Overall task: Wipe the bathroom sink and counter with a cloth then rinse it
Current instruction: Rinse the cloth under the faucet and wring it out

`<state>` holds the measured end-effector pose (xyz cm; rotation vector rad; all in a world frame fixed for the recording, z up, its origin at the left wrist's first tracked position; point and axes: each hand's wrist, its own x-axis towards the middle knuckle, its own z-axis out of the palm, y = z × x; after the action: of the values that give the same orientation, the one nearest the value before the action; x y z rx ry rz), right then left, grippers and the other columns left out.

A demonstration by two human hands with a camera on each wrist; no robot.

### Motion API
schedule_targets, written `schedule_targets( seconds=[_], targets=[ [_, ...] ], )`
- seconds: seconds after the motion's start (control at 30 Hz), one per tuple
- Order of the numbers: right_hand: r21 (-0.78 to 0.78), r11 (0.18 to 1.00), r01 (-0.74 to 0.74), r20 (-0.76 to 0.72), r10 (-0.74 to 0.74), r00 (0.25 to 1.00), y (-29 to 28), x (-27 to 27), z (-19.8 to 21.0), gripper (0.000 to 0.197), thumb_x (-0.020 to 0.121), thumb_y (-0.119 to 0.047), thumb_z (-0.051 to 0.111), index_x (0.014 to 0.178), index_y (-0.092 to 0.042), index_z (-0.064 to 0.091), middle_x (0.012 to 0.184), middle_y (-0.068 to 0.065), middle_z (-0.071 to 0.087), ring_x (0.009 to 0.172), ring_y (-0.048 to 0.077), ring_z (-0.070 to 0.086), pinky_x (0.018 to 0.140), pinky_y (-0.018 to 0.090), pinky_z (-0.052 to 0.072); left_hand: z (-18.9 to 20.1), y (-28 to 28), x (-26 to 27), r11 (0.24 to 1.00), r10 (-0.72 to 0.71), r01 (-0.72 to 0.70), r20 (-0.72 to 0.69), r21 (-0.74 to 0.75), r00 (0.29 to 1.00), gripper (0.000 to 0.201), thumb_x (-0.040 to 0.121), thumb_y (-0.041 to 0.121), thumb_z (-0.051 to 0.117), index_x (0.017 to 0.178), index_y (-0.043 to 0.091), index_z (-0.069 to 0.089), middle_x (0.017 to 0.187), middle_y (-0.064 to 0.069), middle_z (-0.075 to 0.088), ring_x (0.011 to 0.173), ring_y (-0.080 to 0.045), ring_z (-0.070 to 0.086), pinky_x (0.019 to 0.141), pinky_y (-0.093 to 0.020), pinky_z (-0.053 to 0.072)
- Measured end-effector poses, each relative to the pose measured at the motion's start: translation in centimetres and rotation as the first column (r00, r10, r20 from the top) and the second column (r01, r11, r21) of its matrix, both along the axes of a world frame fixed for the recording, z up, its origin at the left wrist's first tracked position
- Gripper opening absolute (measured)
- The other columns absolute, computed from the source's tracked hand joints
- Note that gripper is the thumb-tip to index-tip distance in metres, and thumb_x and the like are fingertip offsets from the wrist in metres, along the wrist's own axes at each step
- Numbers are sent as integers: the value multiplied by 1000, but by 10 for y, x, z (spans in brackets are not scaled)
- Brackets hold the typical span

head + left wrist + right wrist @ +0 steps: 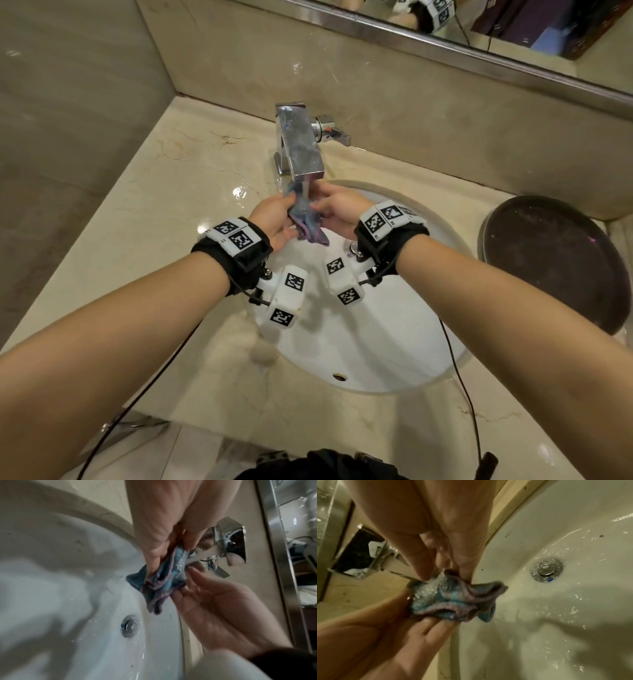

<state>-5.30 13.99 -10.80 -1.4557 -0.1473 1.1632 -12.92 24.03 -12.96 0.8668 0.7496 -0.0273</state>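
Note:
A wet blue and purple cloth (307,224) hangs bunched under the running chrome faucet (301,147), above the back of the white sink (376,335). My left hand (279,214) pinches the cloth's left side and my right hand (329,205) grips its right side. In the left wrist view my left hand (171,553) pinches the cloth (163,582) from above while water splashes on it, and my right hand (202,595) holds it from below. In the right wrist view my right hand (443,568) pinches the soaked cloth (450,599), and my left hand (426,626) curls under it.
The beige marble counter (147,233) surrounds the sink, with a wet patch near the faucet's base. A dark round tray (555,263) sits on the counter at the right. The drain (129,626) lies below the cloth. A mirror (513,31) runs along the back wall.

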Motion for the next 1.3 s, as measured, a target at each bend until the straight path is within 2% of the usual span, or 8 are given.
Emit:
schedule_targets(
  seconds=[0.1, 0.33, 0.47, 0.67, 0.8, 0.97, 1.13, 1.3],
  targets=[
    [-10, 1000, 29, -8, -29, 1000, -1, -1, -1, 50, 90, 18, 29, 138, 4, 32, 129, 31, 47, 89, 33, 55, 78, 41, 47, 2, 1, -1, 1000, 13, -13, 6, -27, 1000, 26, 101, 20, 32, 110, 11, 54, 101, -12, 64, 87, -23, 63, 73, -38, 55],
    [-56, 998, 3, 68, 1, 998, 7, -12, -4, 50, 81, 24, 31, 130, 13, 38, 91, 19, 52, 73, 27, 53, 66, 33, 44, 5, 7, 1, 999, 26, -26, -15, -38, 1000, 31, 101, 22, 31, 116, 8, 54, 110, -13, 64, 88, -22, 66, 79, -37, 57],
    [-84, 992, 93, 94, -85, 992, 3, 2, -5, 51, 85, 21, 30, 135, 11, 35, 82, 13, 52, 65, 16, 57, 63, 25, 49, 12, -7, 6, 1000, -28, 28, 3, 2, 1000, 24, 100, 17, 34, 95, 12, 57, 92, -11, 63, 77, -21, 61, 55, -26, 58],
    [-21, 999, 43, 0, -43, 999, 6, -7, 1, 33, 78, 23, 29, 93, 4, 52, 100, 34, 51, 86, 37, 50, 83, 47, 47, 7, 7, 5, 999, 32, -32, -4, 3, 999, 23, 99, 15, 37, 103, 7, 58, 112, -16, 60, 88, -23, 62, 91, -43, 49],
    [4, 994, 113, -60, -112, 992, 3, 7, -3, 52, 85, 21, 20, 132, 9, 40, 121, 34, 49, 126, 46, 40, 110, 53, 32, 12, -4, 3, 999, -42, 42, 13, -11, 999, 24, 101, 18, 33, 98, 12, 56, 95, -9, 64, 84, -22, 62, 79, -39, 52],
    [19, 998, 67, -139, -64, 988, 6, -2, 3, 42, 89, 13, 22, 124, 9, 44, 108, 25, 49, 89, 31, 54, 69, 35, 53, 11, 3, 3, 999, 24, -23, -21, 29, 999, 26, 100, 19, 34, 94, 12, 58, 95, -10, 65, 82, -22, 63, 62, -32, 58],
    [72, 994, 77, -129, -67, 989, 5, 2, 3, 53, 85, 22, 20, 132, 7, 39, 120, 23, 51, 112, 31, 49, 103, 39, 40, 11, 4, 3, 1000, -15, 15, -8, 4, 1000, 26, 100, 18, 33, 98, 13, 59, 99, -10, 66, 76, -17, 65, 61, -31, 56],
    [-3, 989, 149, -114, -149, 982, 5, 7, -2, 60, 81, 24, 17, 134, 4, 39, 112, 23, 50, 109, 36, 47, 88, 39, 45, 15, -4, 5, 1000, 0, 0, -30, -12, 1000, 24, 101, 19, 33, 94, 13, 56, 88, -8, 64, 79, -19, 62, 70, -32, 52]
  ],
)
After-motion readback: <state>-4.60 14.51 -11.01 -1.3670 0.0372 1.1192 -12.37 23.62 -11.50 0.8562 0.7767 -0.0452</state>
